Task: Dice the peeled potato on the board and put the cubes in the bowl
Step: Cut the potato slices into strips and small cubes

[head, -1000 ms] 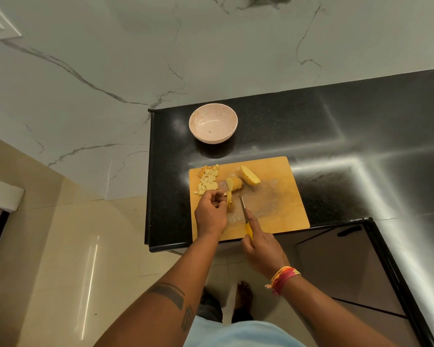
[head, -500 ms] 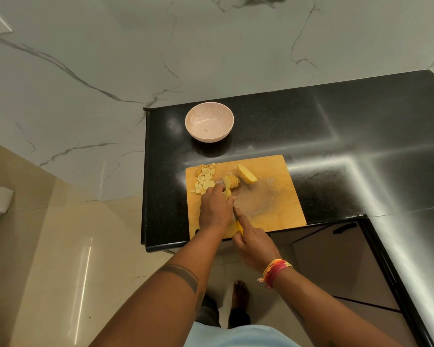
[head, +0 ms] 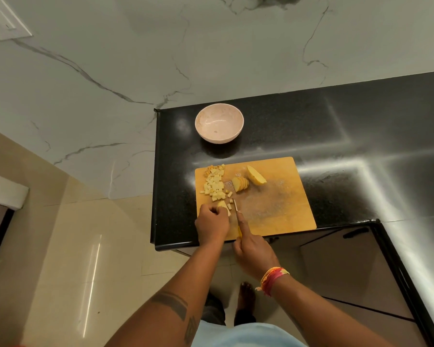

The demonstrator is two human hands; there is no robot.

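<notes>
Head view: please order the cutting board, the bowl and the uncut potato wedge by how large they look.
1. cutting board
2. bowl
3. potato wedge

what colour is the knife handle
Yellow; a strip of the knife handle shows beside the right hand gripping it, in the head view.
</notes>
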